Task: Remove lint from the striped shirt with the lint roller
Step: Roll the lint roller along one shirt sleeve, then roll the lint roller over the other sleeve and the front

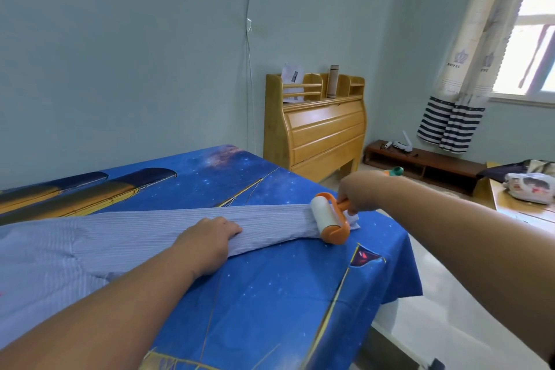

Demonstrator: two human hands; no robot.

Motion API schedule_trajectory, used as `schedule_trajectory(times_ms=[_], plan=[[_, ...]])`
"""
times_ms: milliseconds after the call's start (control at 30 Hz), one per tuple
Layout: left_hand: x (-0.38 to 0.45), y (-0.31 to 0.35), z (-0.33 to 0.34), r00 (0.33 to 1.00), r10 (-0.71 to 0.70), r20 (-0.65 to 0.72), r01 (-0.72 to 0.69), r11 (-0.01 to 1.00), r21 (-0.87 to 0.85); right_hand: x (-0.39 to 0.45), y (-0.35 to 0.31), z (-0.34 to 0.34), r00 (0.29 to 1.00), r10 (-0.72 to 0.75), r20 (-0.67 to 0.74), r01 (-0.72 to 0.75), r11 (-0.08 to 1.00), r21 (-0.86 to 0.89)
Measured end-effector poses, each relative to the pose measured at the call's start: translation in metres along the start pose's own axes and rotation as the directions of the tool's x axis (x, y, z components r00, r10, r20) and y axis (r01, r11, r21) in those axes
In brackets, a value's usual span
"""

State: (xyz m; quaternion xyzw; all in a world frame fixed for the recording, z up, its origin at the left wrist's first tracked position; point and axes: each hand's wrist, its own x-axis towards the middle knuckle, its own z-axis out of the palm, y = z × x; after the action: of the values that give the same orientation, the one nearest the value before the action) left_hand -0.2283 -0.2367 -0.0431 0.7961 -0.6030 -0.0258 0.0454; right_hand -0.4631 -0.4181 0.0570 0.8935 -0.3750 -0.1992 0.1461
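Sleeve pass under way, head view only. We see the striped shirt (pixel 99 246) spread flat on a bed under a blue starry sheet (pixel 285 294), body toward the left, one sleeve stretched right to the bed's corner.

Right hand (pixel 359 192) has its grip wrapped round the orange handle of the lint roller (pixel 329 218). White sticky drum sits on the cloth at the cuff end, touching it, axis roughly across the sleeve. A bit of white cuff pokes out just past the drum, under the hand.

Left hand (pixel 208 242) rests on the sleeve mid-length, palm down, fingers bent over the sleeve's far fold. No pinch that we can see; it reads as pressing down to anchor the fabric.

Our read on the step: rolling the sleeve, at the outer end of a stroke. Shirt body not under the roller at this moment; we can't tell how much of it is clean, lint is too fine to see here.

Next move, as we judge it: draw the drum back along the sleeve toward the anchoring hand, even downward pressure, drum kept square to the sleeve. Left hand needs to hold tension or the thin cloth bunches and lifts with the adhesive. Cuff is close to the bed edge, so we'd watch for the roller running off it.

Wooden headboard (pixel 315 123) stands against the far wall, well apart.
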Motion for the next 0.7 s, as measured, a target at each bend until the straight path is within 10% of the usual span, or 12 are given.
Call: schedule_trajectory(times_ms=[367, 700], plan=[[-0.027, -0.031, -0.025, 0.996, 0.033, 0.086, -0.014, 0.977, -0.214, -0.024, 0.022, -0.029, 0.982, 0.156, -0.103, -0.173, 0.969, -0.175], [-0.1, -0.122, -0.06, 0.938, -0.342, -0.059, 0.308, 0.899, -0.31, -0.013, -0.105, -0.072, 0.936, -0.26, -0.238, 0.31, 0.928, 0.206]])
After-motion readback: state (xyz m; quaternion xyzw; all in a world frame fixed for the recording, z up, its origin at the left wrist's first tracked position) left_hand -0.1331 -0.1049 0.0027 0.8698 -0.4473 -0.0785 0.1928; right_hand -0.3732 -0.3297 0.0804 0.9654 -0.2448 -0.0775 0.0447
